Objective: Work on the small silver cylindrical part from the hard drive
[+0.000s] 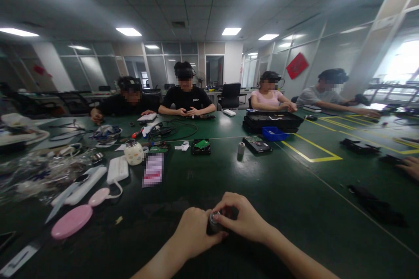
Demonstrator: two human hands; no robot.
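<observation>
Near the table's front edge, a small metal cylinder (214, 223) is between my two hands. My left hand (193, 232) is wrapped round its side, thumb in front. The thumb and fingers of my right hand (240, 216) close on its round top end. Much of the cylinder is hidden by my fingers. A similar silvery cylinder (241, 149) stands upright farther off. Beside it lies a hard drive (258, 144); another drive with a green circuit board (200, 144) lies to the left.
To the left are a pink oval object (72, 222), a white power bank (118, 170), a patterned jar (132, 152) and heaped plastic bags (42, 174). A blue bin (274, 134) sits by black trays (273, 120). Several people sit across the green table (183, 183); another person's hand (411, 166) shows at right.
</observation>
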